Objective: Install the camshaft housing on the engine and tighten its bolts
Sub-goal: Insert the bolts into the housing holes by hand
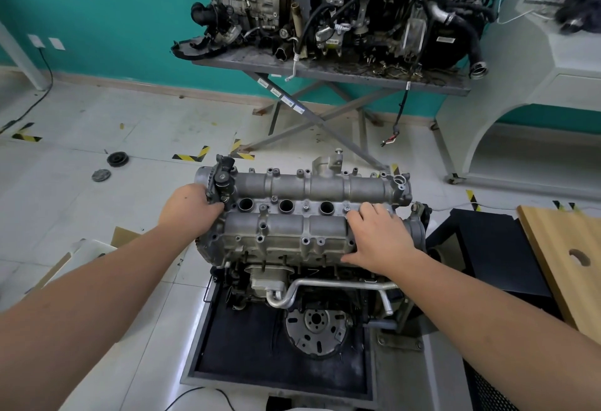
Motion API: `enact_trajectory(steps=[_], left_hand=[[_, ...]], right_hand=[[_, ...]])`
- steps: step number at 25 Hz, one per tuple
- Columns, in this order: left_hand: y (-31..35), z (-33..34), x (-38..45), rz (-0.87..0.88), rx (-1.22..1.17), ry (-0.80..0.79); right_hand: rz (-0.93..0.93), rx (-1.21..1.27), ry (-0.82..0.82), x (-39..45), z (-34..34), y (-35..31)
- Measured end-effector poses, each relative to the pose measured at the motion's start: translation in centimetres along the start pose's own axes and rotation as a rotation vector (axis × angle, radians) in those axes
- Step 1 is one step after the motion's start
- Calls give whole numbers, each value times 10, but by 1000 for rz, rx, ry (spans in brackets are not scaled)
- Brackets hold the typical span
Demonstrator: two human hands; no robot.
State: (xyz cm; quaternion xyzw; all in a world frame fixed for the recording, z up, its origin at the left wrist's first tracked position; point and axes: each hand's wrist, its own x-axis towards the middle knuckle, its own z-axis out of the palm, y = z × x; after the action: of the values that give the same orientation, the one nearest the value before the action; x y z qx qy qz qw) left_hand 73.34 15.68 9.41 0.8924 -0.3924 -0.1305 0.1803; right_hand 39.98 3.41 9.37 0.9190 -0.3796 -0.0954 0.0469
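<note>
**Both hands on the camshaft housing**

Here the left hand (190, 207) grips the left end of the camshaft housing (302, 212), fingers curled round its edge beside a black fitting (222, 183). The right hand (379, 236) lies flat on the right end, fingers spread and relaxed. The housing sits atop the engine (292, 283), which stands over a dark tray (227, 358) on the tiled floor (146, 124).
</note>
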Motion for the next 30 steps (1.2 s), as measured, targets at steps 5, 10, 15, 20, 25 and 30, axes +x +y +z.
enact_trajectory(steps=[5, 10, 15, 20, 25, 30], left_hand=[[2, -3, 4, 27, -9, -8], [3, -6, 6, 48, 6, -18], [-1, -3, 3, 48, 16, -7], [-4, -1, 0, 49, 18, 2], [-2, -2, 0, 66, 41, 11], [-2, -2, 2, 71, 68, 22]], right_hand=[[14, 6, -1, 2, 0, -1], [19, 9, 1, 3, 1, 0], [22, 8, -9, 5, 1, 2], [12, -4, -20, 6, 4, 3], [7, -19, 15, 6, 7, 3], [18, -3, -31, 5, 0, 2]])
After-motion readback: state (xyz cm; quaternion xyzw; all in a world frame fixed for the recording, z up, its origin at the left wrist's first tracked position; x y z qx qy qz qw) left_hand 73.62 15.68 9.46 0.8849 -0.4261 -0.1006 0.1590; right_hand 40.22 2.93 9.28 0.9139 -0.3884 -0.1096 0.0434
